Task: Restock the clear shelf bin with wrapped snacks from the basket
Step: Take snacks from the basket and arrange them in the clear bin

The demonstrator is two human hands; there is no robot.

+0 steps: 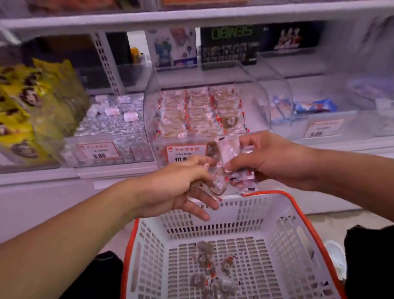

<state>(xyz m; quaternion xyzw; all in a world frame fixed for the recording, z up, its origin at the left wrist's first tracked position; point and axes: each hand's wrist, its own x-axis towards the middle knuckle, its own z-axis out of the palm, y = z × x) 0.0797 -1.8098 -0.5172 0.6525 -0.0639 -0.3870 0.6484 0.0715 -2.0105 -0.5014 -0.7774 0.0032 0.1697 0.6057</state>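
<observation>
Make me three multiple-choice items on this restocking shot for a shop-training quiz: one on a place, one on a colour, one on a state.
1. Where do the loose wrapped snacks lie?
A. basket floor
B. top shelf
C. on the yellow bags

2. What colour is the basket rim?
A. green
B. orange
C. black

3. What are the hands doing?
A. hanging empty
B. both holding snack packets
C. lifting the basket

Answers: 1 A, they sit on the slotted bottom. 2 B, the rim is orange. 3 B, the left hand and right hand each grip packets before the clear bin.
</observation>
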